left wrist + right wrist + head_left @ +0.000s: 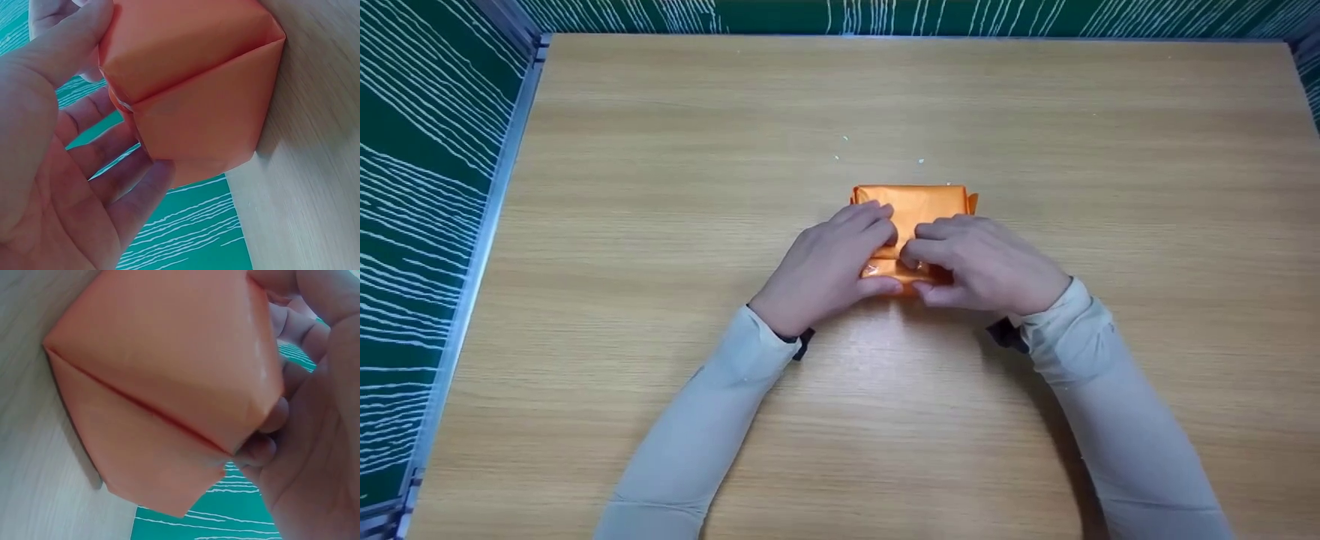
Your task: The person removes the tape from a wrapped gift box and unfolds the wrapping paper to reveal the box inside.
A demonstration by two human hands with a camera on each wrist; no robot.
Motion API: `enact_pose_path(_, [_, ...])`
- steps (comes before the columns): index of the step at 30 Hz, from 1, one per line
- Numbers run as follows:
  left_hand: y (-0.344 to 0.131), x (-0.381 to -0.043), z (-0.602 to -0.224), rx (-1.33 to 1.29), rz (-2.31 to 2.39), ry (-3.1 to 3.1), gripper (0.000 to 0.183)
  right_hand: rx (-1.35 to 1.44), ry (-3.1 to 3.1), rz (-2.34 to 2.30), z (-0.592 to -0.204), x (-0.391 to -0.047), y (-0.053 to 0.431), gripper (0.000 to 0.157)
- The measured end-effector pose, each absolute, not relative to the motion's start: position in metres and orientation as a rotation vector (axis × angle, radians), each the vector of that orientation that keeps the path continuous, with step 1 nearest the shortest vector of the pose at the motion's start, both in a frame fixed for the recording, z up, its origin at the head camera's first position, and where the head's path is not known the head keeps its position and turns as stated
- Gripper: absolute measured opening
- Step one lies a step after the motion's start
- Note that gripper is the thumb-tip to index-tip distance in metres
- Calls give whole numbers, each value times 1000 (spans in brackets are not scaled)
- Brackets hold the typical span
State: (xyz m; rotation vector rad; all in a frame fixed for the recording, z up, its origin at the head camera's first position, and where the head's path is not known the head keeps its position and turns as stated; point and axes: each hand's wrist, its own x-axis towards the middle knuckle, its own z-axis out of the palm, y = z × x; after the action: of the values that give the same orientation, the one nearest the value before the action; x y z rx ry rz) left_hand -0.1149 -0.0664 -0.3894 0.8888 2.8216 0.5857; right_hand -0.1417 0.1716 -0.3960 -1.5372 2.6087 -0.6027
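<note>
Orange wrapping paper covers a boxy package (922,201) on the wooden table, its upper face creased by a fold near the person. Shiny clear tape (873,268) shows on that near strip. The left hand (840,259) grips the package's left part, fingers across the top and thumb at the near edge. On the right part, the right hand (986,262) has its fingers bent over the top and its thumb at the near edge. Both wrist views show folded paper flaps (197,118) on the package's ends; a pointed flap (163,489) sticks out at the right end.
Small white specks (921,160) lie on the table (675,187) beyond the package. Green panels with white lines (427,225) border the table at the left and back, along a bluish edge rail (484,232). Dark bands circle both wrists.
</note>
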Motion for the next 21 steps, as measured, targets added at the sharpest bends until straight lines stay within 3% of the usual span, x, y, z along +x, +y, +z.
enact_pose_path(9, [-67, -116, -392, 886, 606, 2815, 52, -1469, 2582, -671, -397, -141, 176, 22])
enact_pose_path(21, [-68, -116, -391, 890, 584, 2819, 52, -1590, 2587, -637, -399, -142, 173, 17])
